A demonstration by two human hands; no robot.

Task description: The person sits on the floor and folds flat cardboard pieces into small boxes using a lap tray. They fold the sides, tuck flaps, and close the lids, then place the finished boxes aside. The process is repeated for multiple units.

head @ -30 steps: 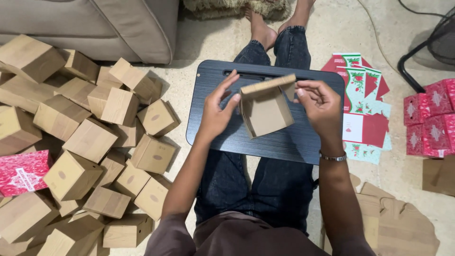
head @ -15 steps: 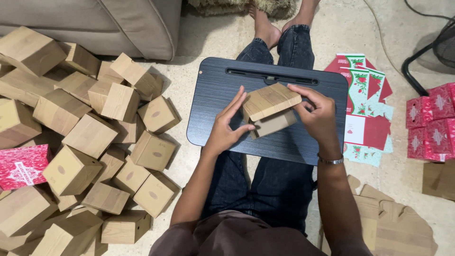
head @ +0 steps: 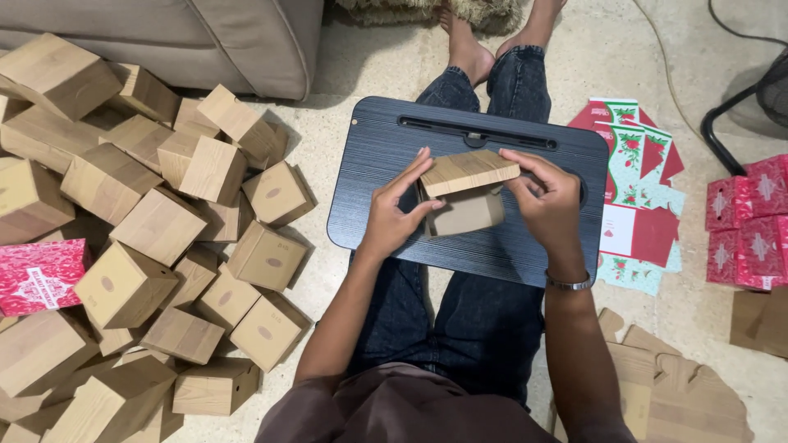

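A small wood-grain cardboard box is held above a dark lap tray that rests on my legs. My left hand grips the box's left side, fingers spread along it. My right hand holds the right side, with fingers on the top flap, which lies nearly flat over the box. A bracelet is on my right wrist.
A big pile of folded wood-grain boxes covers the floor at left, with a red patterned box among them. A sofa stands behind. Flat red-and-green printed cartons, red boxes and flat brown blanks lie at right.
The box's top flap stood open a second ago; it has been folded down over the box. The hands shifted slightly on its sides.
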